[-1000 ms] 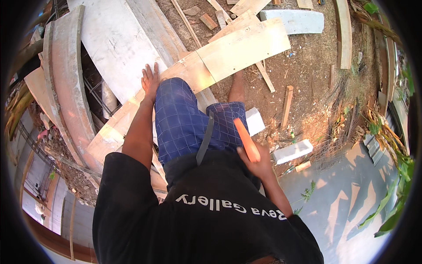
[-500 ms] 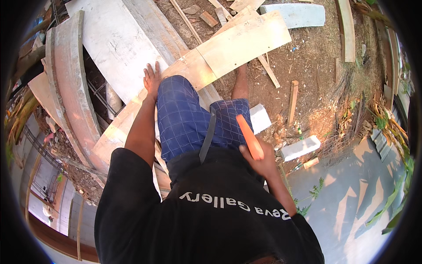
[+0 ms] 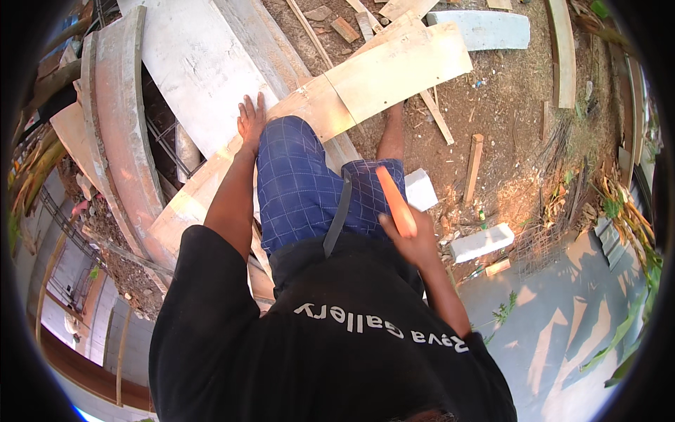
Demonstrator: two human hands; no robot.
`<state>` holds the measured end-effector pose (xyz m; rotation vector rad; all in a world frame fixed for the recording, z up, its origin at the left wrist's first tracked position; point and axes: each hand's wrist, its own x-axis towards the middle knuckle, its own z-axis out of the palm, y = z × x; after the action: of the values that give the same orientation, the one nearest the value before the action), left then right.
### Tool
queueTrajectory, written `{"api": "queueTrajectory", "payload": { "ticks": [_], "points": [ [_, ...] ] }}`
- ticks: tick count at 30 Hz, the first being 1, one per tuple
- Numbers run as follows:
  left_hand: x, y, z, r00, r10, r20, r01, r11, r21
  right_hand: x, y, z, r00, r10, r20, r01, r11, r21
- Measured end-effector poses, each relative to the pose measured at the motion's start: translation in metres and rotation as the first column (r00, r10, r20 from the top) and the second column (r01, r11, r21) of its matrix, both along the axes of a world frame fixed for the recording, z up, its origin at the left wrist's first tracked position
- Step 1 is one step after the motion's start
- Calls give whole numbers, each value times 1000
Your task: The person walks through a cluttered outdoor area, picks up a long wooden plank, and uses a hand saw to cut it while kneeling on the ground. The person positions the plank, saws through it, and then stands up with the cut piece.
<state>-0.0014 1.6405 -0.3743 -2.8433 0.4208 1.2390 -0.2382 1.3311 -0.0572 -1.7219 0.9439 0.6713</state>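
Note:
My left hand (image 3: 252,125) lies with its fingers spread on the edge of a large whitish board (image 3: 204,77), beside my left knee. My right hand (image 3: 416,239) is wrapped round a long orange tapering tool (image 3: 395,200), held in front of my right thigh. Its narrower end points forward and slightly left; I cannot make out what kind of tool it is. A long pale plywood strip (image 3: 401,70) runs slantwise under my left knee, with a dark joint line across it. My bent left leg in blue checked shorts covers part of it.
Curved forms (image 3: 123,112) stand at the left over a gap with rebar. A light-blue slab (image 3: 485,29), a wood offcut (image 3: 473,169) and a white block (image 3: 482,243) lie on the dirt. Tangled wire (image 3: 548,246) borders a grey sheet (image 3: 520,344) at the lower right.
My right hand has moved a little forward with the orange tool. My left hand keeps its place on the board, while the whole view has shifted slightly.

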Motion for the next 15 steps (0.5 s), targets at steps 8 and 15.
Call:
{"api": "queueTrajectory", "payload": {
  "ticks": [8,15],
  "points": [
    [-1,-4,7,999,-20,26,21,999,-42,-28,2,11,976,-200,-87,206,976,69],
    [-5,5,-8,998,1,63,4,997,-71,7,9,-19,992,-47,120,50,998,-25]
  ]
}}
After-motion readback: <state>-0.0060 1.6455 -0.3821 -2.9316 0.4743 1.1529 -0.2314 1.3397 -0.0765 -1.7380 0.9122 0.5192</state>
